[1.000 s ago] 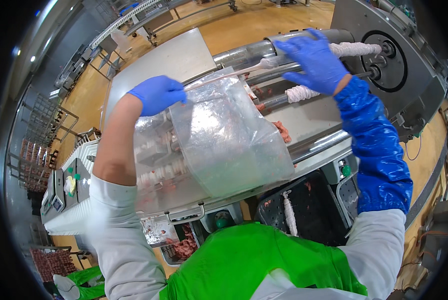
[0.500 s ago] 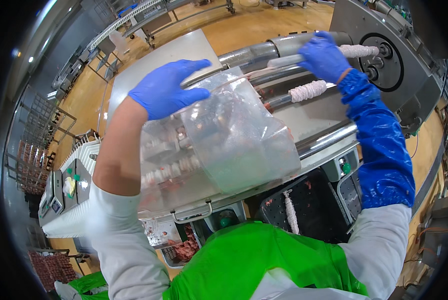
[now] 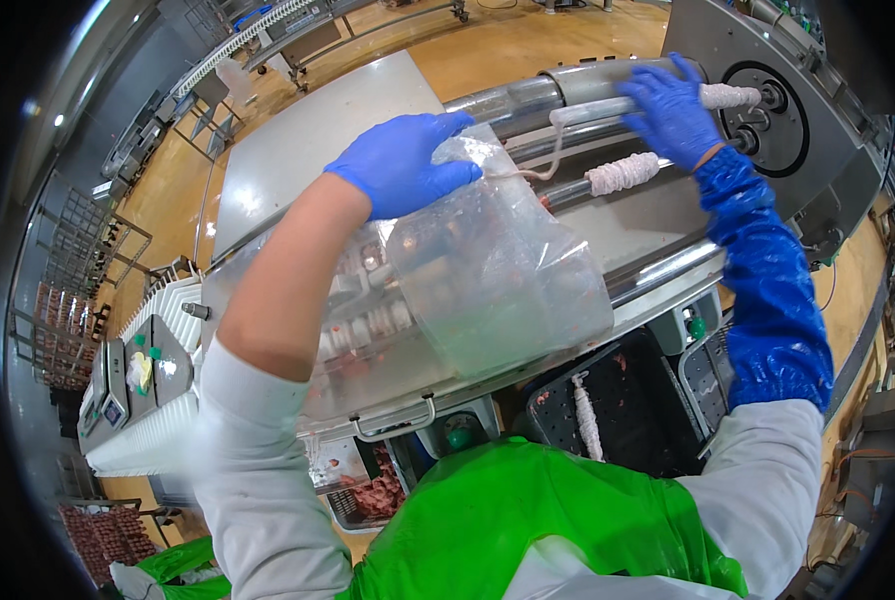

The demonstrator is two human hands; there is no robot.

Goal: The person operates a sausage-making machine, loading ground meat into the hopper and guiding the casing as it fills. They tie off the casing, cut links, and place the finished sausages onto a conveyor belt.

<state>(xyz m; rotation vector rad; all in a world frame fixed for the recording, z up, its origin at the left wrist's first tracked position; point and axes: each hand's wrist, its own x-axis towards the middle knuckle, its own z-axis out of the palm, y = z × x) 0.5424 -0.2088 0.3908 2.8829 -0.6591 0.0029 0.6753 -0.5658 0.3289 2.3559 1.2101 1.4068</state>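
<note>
Left hand (image 3: 400, 160) gripping clear bag (image 3: 488, 270), right hand (image 3: 671, 108) around casing tube (image 3: 608, 108) (steel machine (image 3: 308, 150), yellow floor (image 3: 488, 50)).

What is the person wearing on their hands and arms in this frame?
Both hands wear blue disposable gloves: left hand, right hand. The right forearm has a glossy blue sleeve guard from wrist to above the elbow, over a white sleeve. The left forearm is bare below a pushed-up white sleeve. A green apron covers the chest.

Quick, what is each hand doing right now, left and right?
Left hand: fingers curled, resting on the top of the clear plastic cover.
Right hand: closed around the white casing on the metal tube.
</note>
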